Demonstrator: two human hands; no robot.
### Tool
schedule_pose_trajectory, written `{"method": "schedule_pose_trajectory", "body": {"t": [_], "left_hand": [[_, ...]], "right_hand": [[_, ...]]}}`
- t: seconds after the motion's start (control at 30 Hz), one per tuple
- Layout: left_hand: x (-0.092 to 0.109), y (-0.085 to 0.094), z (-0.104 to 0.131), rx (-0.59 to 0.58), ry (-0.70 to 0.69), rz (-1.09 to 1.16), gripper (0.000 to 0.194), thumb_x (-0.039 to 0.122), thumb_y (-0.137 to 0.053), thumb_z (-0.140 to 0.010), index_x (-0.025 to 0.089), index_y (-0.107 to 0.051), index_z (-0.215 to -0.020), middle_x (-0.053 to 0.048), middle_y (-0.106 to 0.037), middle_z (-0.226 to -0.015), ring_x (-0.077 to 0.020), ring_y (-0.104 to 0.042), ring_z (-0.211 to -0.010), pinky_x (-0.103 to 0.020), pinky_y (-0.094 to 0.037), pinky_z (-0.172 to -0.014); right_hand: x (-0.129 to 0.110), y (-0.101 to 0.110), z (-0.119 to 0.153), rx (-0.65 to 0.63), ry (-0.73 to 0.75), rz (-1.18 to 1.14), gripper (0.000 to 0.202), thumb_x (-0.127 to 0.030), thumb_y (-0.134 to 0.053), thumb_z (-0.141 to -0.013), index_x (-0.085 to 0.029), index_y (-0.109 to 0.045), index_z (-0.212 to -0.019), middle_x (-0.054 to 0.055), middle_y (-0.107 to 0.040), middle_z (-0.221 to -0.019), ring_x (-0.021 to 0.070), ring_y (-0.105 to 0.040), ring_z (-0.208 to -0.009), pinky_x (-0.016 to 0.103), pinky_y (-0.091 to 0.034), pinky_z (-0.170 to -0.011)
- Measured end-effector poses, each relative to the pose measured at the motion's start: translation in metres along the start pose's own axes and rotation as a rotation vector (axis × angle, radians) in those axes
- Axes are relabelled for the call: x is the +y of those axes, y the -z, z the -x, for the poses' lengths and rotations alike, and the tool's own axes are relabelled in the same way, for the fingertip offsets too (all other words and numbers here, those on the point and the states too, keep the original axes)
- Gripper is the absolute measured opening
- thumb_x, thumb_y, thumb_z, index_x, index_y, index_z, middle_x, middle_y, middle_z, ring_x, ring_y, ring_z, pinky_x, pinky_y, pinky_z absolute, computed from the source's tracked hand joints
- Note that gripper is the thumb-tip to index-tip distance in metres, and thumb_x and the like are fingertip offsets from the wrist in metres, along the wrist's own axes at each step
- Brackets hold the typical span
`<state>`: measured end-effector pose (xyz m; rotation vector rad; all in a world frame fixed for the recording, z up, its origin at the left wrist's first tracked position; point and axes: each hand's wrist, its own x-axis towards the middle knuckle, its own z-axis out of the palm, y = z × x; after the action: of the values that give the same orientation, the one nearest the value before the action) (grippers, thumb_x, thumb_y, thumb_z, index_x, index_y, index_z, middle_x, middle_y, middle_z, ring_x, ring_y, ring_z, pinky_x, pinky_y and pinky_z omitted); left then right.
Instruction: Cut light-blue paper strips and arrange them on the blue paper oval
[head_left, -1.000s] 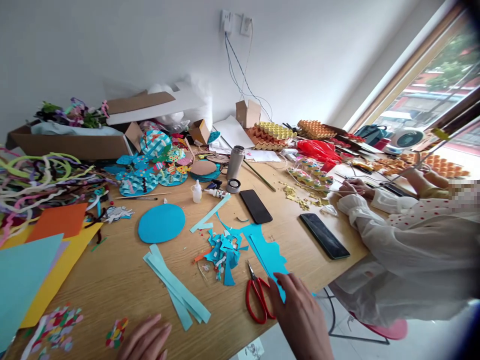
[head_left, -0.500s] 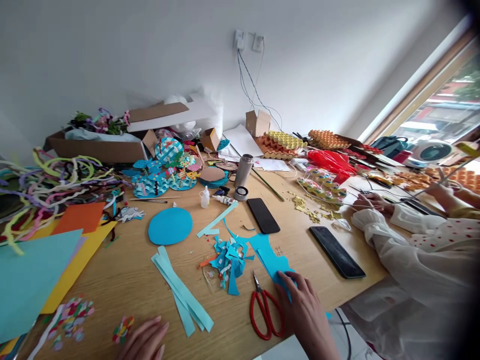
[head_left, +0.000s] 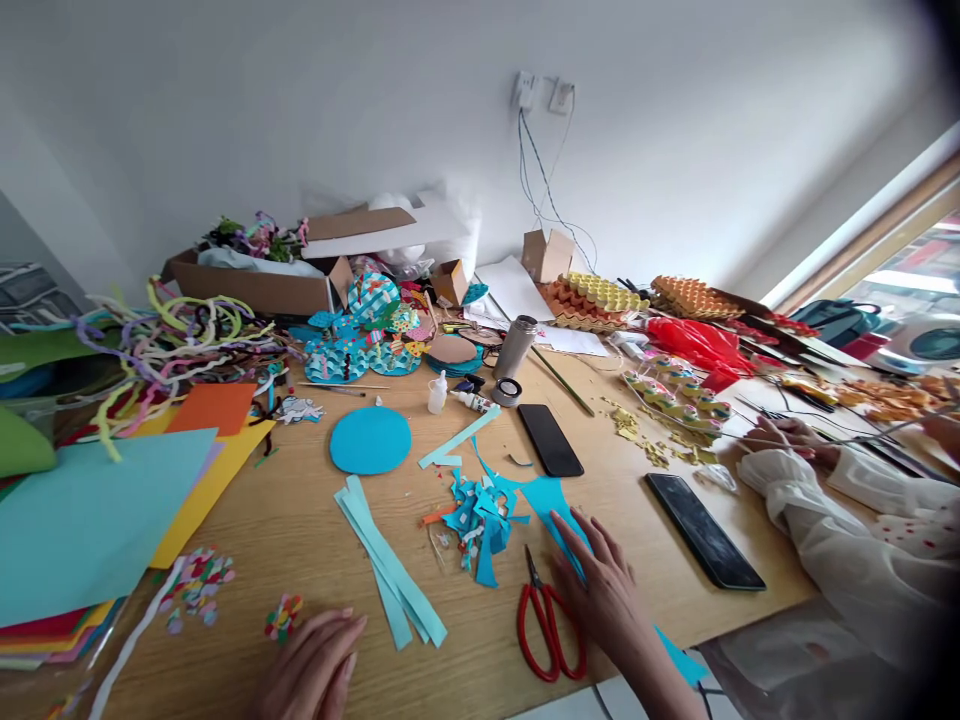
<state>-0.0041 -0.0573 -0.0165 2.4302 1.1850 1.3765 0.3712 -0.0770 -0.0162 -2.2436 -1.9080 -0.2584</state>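
Observation:
My right hand (head_left: 604, 580) lies with fingers spread over a blue paper offcut (head_left: 544, 492) near the front edge. More blue paper (head_left: 681, 657) shows beyond my forearm, over the edge. Red-handled scissors (head_left: 551, 630) lie just left of this hand. Resting on the wood, my left hand (head_left: 319, 660) holds nothing, its fingers loosely extended. Between the hands are pale blue paper strips (head_left: 394, 570) and a heap of blue paper scraps (head_left: 476, 515). A blue paper oval (head_left: 370, 440) lies farther back.
Colored paper sheets (head_left: 97, 520), confetti dots (head_left: 199, 585) and pipe cleaners (head_left: 195, 335) fill the left. Two phones (head_left: 551, 440) lie to the right, beyond a metal flask (head_left: 515, 348) and glue bottle (head_left: 437, 393). A co-worker's white sleeve (head_left: 817, 525) is at far right.
The view has turned left, so the scene sits farther right. My right hand has slid forward over the blue offcut, and more blue paper shows past my forearm. My left hand stays on the table.

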Motion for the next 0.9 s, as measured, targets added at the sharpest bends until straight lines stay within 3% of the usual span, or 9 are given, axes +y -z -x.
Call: {"method": "schedule_pose_trajectory", "body": {"t": [0.1, 0.23, 0.33, 0.43, 0.57, 0.67, 0.77, 0.9], "left_hand": [[0.001, 0.001, 0.0, -0.003, 0.014, 0.001, 0.025, 0.015, -0.047, -0.09, 0.021, -0.064, -0.107, -0.006, -0.071, -0.096, -0.017, -0.066, -0.095, -0.024, -0.054, -0.081], [0.002, 0.001, 0.0, -0.014, 0.038, 0.003, 0.026, 0.014, -0.045, -0.091, 0.02, -0.063, -0.109, -0.006, -0.071, -0.096, -0.017, -0.065, -0.096, -0.024, -0.053, -0.083], [0.004, 0.002, 0.0, -0.043, 0.048, 0.029, 0.026, 0.013, -0.044, -0.091, 0.018, -0.062, -0.11, -0.007, -0.07, -0.094, -0.0164, -0.065, -0.097, -0.024, -0.052, -0.084], [0.005, 0.004, -0.001, -0.085, 0.051, 0.054, 0.026, 0.012, -0.044, -0.091, 0.016, -0.061, -0.112, -0.008, -0.07, -0.096, -0.0165, -0.063, -0.099, -0.024, -0.051, -0.086], [0.004, 0.008, -0.001, -0.11, -0.002, 0.046, 0.028, 0.01, -0.044, -0.091, 0.015, -0.059, -0.114, -0.008, -0.07, -0.096, -0.0166, -0.063, -0.1, -0.025, -0.052, -0.087], [0.004, 0.015, 0.001, -0.064, -0.087, 0.006, 0.028, 0.01, -0.044, -0.091, 0.014, -0.06, -0.113, -0.008, -0.071, -0.093, -0.0161, -0.064, -0.098, -0.024, -0.052, -0.085], [0.005, 0.029, 0.004, 0.006, -0.02, -0.038, 0.028, 0.008, -0.044, -0.09, 0.015, -0.061, -0.112, -0.008, -0.07, -0.093, -0.0172, -0.063, -0.101, -0.026, -0.053, -0.086], [-0.002, 0.055, 0.011, 0.029, 0.04, -0.08, 0.034, 0.003, -0.045, -0.087, 0.014, -0.058, -0.117, -0.009, -0.069, -0.101, -0.0182, -0.06, -0.105, -0.028, -0.052, -0.087]], "right_hand": [[0.006, -0.014, 0.0, -0.051, 0.025, -0.013, 0.042, -0.038, -0.033, -0.096, -0.032, -0.052, -0.132, 0.004, -0.051, -0.139, 0.0275, -0.04, -0.132, 0.052, -0.034, -0.105], [0.046, -0.037, 0.027, -0.052, 0.032, -0.002, 0.044, -0.039, -0.03, -0.095, -0.032, -0.051, -0.133, 0.003, -0.05, -0.14, 0.0279, -0.041, -0.132, 0.053, -0.036, -0.103], [0.075, -0.049, 0.039, 0.012, -0.007, 0.022, 0.047, -0.046, -0.031, -0.093, -0.031, -0.053, -0.131, 0.006, -0.053, -0.137, 0.032, -0.048, -0.126, 0.055, -0.041, -0.097], [0.082, -0.053, 0.026, 0.103, -0.08, 0.019, 0.053, -0.046, -0.024, -0.093, -0.022, -0.057, -0.127, 0.012, -0.057, -0.13, 0.0345, -0.052, -0.12, 0.054, -0.043, -0.095], [0.069, -0.049, -0.012, 0.173, -0.065, -0.013, 0.063, -0.05, -0.018, -0.093, -0.013, -0.065, -0.114, 0.018, -0.06, -0.12, 0.0357, -0.055, -0.115, 0.051, -0.045, -0.093], [0.054, -0.037, -0.03, 0.262, -0.011, 0.016, 0.068, -0.057, -0.02, -0.092, -0.011, -0.067, -0.109, 0.022, -0.059, -0.118, 0.0386, -0.054, -0.114, 0.052, -0.046, -0.089], [0.032, -0.015, -0.033, 0.392, 0.072, 0.016, 0.071, -0.059, -0.022, -0.092, -0.007, -0.067, -0.107, 0.025, -0.06, -0.114, 0.0406, -0.053, -0.113, 0.054, -0.045, -0.088], [-0.016, 0.013, -0.02, 0.471, 0.201, -0.112, 0.058, -0.056, -0.034, -0.092, -0.009, -0.062, -0.114, 0.021, -0.063, -0.111, 0.0377, -0.058, -0.105, 0.051, -0.046, -0.085]]}}
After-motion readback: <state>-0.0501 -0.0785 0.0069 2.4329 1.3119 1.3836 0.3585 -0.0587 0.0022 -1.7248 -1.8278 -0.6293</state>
